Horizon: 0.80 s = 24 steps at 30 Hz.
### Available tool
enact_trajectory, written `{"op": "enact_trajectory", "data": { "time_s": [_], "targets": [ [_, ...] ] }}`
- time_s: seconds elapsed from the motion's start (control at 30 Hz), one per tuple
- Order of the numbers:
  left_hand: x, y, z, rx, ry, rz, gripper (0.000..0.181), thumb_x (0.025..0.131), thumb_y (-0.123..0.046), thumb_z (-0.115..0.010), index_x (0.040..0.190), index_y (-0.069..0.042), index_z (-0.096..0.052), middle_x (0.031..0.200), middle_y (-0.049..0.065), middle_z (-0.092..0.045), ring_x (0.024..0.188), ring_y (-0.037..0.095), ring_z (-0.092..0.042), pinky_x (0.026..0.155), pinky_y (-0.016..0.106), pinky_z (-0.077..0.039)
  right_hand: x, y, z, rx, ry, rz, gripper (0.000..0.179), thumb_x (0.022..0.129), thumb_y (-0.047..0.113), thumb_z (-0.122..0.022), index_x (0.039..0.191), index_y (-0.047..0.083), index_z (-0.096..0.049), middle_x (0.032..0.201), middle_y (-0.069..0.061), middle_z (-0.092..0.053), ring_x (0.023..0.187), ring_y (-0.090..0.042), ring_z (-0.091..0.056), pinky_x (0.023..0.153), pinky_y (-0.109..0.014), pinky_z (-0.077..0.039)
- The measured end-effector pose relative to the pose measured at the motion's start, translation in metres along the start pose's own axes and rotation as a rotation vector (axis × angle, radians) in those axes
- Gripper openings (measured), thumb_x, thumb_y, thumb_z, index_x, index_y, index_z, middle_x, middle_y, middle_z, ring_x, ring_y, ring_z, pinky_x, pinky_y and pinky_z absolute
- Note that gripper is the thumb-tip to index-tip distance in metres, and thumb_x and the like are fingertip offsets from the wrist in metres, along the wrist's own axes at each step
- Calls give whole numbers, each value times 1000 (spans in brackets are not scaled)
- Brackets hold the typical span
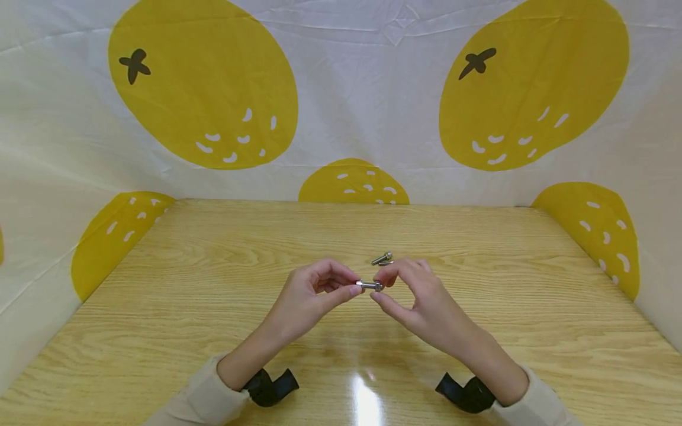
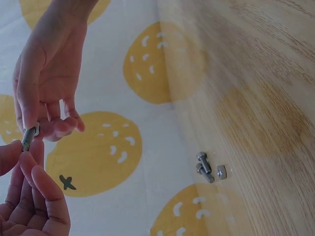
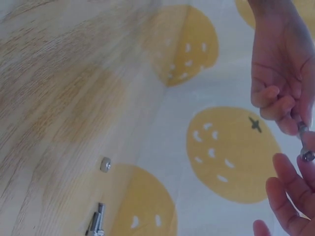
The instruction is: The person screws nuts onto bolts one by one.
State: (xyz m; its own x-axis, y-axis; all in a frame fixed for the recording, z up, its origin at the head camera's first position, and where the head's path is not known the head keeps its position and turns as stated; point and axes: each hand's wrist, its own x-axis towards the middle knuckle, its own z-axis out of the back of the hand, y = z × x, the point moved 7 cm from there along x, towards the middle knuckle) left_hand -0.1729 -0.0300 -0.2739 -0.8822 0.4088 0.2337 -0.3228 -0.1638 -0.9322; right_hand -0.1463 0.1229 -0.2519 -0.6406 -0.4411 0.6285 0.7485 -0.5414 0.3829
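Note:
A silver bolt (image 1: 367, 285) spans the gap between the two hands, lying nearly level above the table in the head view. My left hand (image 1: 311, 296) pinches its head end between thumb and fingertips. On its other end sits a hex nut (image 1: 379, 286), which my right hand (image 1: 421, 302) holds between thumb and index finger. Threads show along the bolt (image 2: 29, 139) in the left wrist view. The right wrist view shows the nut (image 3: 307, 156) at the right thumb and index fingertips, with the other fingers spread.
Beyond the hands, two more bolts (image 1: 382, 258) lie close together on the wooden table (image 1: 213, 248). A loose nut (image 2: 222, 172) lies beside them; the right hand hides it in the head view. A white cloth with yellow fruit shapes (image 1: 367, 106) walls the back and sides.

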Motion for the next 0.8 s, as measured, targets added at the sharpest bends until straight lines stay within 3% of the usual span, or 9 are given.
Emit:
{"op": "enact_trajectory", "data": {
  "time_s": [0.23, 0.43, 0.53, 0.63, 0.8],
  "targets": [
    [0, 0, -1, -12, 3, 6, 15, 85, -21, -69, 97, -12, -65, 92, 3, -68, 82, 20, -64, 69, 26, -52, 1, -1, -2, 8, 21, -21, 4, 88, 13, -64, 89, 16, -61, 89, 11, -61, 89, -7, -52, 79, -30, -37],
    [-1, -1, -1, -18, 6, 7, 15, 85, -20, -69, 97, -12, -65, 92, 3, -68, 81, 17, -64, 69, 26, -52, 1, -3, -1, 5, 26, -35, 13, 94, 14, -55, 84, 18, -63, 84, 13, -62, 89, -6, -55, 82, -31, -35],
    [-1, -1, -1, -14, 2, 5, 15, 85, -20, -69, 97, -12, -65, 92, 3, -68, 81, 17, -64, 69, 26, -52, 0, -6, 0, 11, 38, -105, 8, 91, 19, -60, 98, 17, -62, 89, 12, -60, 89, -6, -53, 80, -31, -37],
    [-1, -1, 0, -7, -2, 4, 14, 85, -19, -68, 97, -12, -65, 92, 3, -67, 80, 18, -64, 68, 25, -52, -1, -6, 0, 14, 42, -132, 31, 84, 22, -70, 111, 17, -57, 95, 11, -59, 89, -6, -50, 77, -29, -37],
    [0, -1, 0, -10, -6, 9, 13, 85, -18, -68, 96, -12, -65, 93, 3, -68, 81, 20, -64, 68, 26, -52, 1, 0, 1, 0, 12, -24, 39, 75, 12, -77, 107, 12, -56, 96, 7, -60, 88, -8, -50, 77, -28, -37]
  ]
}}
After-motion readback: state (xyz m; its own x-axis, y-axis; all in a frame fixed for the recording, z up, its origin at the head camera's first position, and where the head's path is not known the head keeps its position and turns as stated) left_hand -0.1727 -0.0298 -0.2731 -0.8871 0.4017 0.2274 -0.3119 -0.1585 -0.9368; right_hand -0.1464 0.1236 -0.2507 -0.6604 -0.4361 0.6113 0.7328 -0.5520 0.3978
